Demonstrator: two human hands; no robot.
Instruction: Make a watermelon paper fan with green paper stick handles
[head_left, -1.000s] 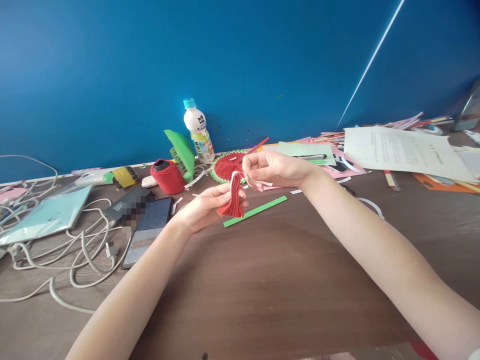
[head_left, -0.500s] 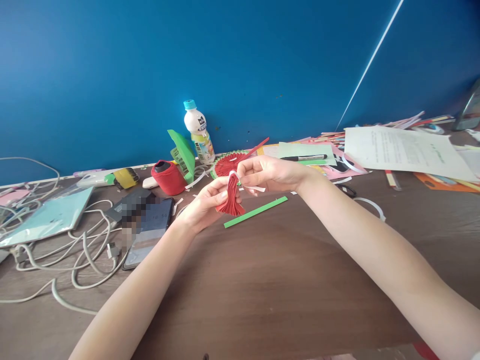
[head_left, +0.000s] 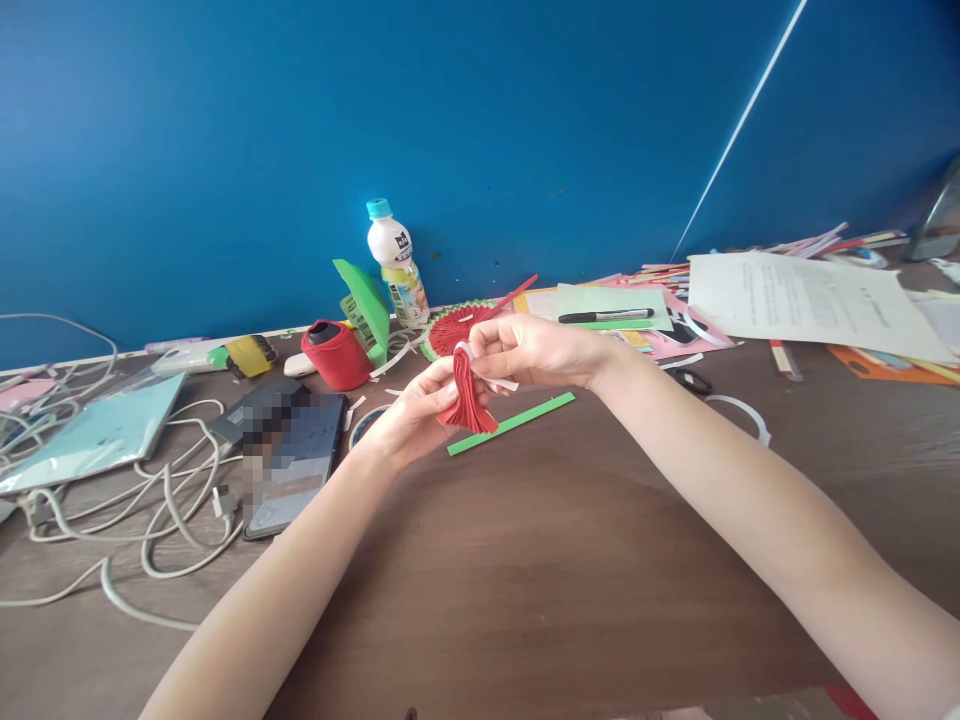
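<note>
Pinched in my left hand [head_left: 424,412] is a pleated red paper fan [head_left: 469,400], its folds gathered at the top and spread at the bottom. My right hand [head_left: 525,350] is closed on a narrow white paper strip [head_left: 504,384], which loops over the gathered top of the fan; its loose end sticks out below my right fingers. Both hands are held close together above the table. Just beneath them lies a flat green paper strip [head_left: 517,424]. Behind the hands a round pleated red and green paper rosette [head_left: 454,328] is partly hidden.
A bottle [head_left: 396,265] stands by the blue wall, beside a red roll [head_left: 337,358] and a folded green card [head_left: 365,305]. Tangled white cables [head_left: 169,520] and a phone [head_left: 307,470] lie left. Papers [head_left: 810,300] and a black pen [head_left: 607,316] lie right.
Both hands have shifted slightly, the left one a little to the right and the right one slightly left and down. The fan has turned a bit, and less of the white strip's loose end shows.
</note>
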